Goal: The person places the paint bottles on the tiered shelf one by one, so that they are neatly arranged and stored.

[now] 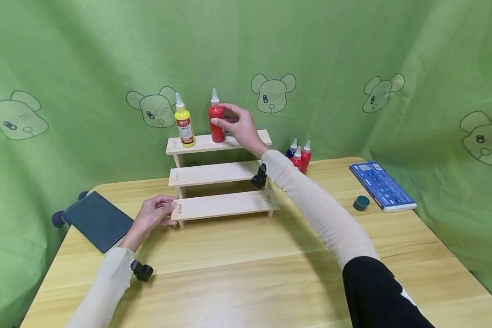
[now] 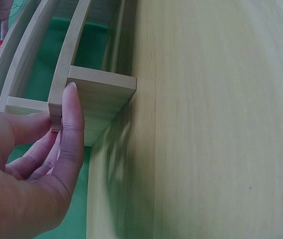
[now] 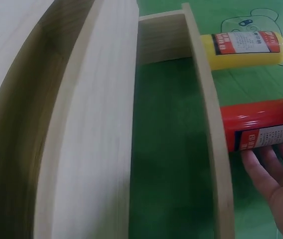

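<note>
My right hand (image 1: 241,129) was clamped on a red bottle (image 1: 216,114), upright at the top step of the wooden rack (image 1: 225,203), right of a yellow bottle (image 1: 184,123). Left hand (image 1: 151,214) pinched the lowest step's left end. On the tabletop (image 1: 229,259): dark book (image 1: 98,221) left; blue pack (image 1: 381,186) and small green jar (image 1: 361,203) right, contents unclear. My right sleeve (image 1: 320,205) partly blocked one blue bottle (image 1: 291,150) and two more red bottles (image 1: 305,157).

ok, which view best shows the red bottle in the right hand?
Head: the red bottle shows from base to nozzle, partly behind the right hand. Right wrist crops its top; left wrist catches only part at the edge.
</note>
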`<state>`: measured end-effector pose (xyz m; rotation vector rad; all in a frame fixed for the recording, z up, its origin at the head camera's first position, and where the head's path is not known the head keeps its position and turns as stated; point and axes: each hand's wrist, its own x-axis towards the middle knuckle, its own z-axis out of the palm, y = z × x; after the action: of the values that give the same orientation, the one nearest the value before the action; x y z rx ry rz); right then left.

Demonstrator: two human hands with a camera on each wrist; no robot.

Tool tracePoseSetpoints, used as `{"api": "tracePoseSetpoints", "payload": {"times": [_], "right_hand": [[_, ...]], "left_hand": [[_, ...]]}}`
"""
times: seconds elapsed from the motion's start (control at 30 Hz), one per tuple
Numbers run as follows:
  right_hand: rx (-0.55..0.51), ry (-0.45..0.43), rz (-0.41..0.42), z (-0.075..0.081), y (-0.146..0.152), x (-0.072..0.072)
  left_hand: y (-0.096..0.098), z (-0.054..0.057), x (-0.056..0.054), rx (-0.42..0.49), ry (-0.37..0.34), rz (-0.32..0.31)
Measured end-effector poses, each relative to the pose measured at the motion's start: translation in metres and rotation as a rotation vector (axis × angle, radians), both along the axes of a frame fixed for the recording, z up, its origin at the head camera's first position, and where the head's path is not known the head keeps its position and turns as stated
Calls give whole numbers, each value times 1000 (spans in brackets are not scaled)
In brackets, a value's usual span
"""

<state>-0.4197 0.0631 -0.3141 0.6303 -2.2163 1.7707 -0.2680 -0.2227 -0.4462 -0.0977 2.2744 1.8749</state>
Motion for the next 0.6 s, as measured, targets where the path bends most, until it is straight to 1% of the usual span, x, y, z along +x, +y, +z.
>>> {"api": "tracePoseSetpoints", "payload": {"times": [0.17,0.23,0.33,0.5,0.6], "right_hand": [[-45,-11,7,-9,-4,0],[-58,-29,16,-13,-5,1],[-56,-45,15,-16,-5,4],[-46,-52,21,-12,-2,8],[-17,-53,22,-8,0,9]], "left_hand": [[-1,0,1,-2,9,-2],[-2,0,1,-2,7,3],[-1,-1,1,4,0,6],[1,-2,2,14,1,2],[2,-1,1,8,5,4]]}}
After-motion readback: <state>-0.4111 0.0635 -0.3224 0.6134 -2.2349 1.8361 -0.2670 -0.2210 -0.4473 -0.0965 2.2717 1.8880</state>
